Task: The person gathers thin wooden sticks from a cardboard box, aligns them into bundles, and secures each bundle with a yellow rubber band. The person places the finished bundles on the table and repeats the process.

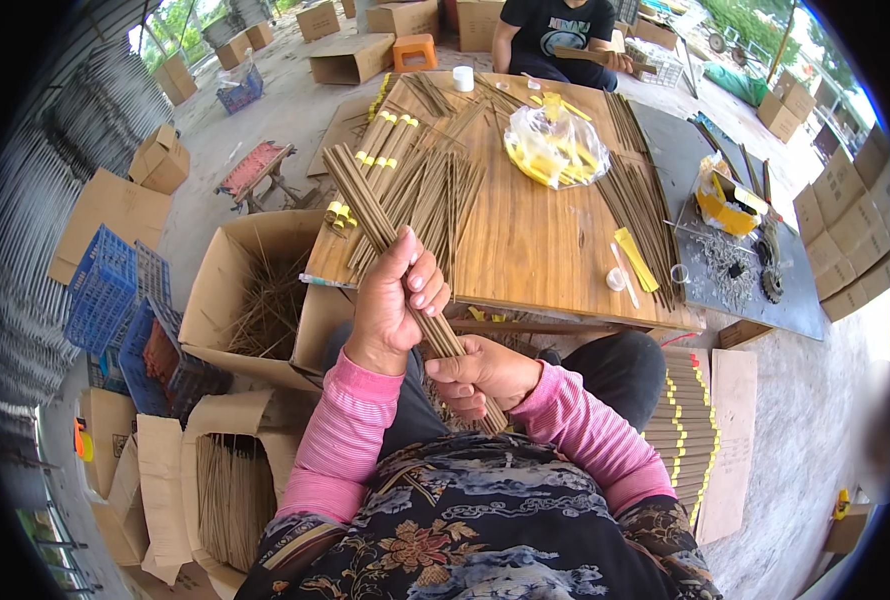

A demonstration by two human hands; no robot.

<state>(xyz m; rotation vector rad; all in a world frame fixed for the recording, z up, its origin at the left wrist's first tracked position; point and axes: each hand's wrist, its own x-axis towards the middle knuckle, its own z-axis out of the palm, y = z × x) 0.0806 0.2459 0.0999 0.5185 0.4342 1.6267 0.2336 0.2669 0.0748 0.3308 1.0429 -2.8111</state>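
Observation:
A bundle of thin brown sticks, which look like incense sticks (363, 202), slants across in front of me over the near table edge. My left hand (397, 300) is wrapped round its middle, thumb on top. Lower down, my right hand (483, 377) closes round the same bundle close to its near end. Beyond the bundle, loose brown sticks (455, 195) lie spread on the wooden table (525, 265). Finished-looking bundles with yellow bands (383, 145) rest at the table's left side. A clear plastic bag with yellow strips (557, 150) sits farther back.
Left of my legs stand an open carton of loose sticks (255, 285) and another packed carton (235, 500). Yellow-banded bundles (690, 420) lie on cardboard at the right. A dark side table (705, 270) holds a yellow box (730, 205). Across the table sits another person (555, 40).

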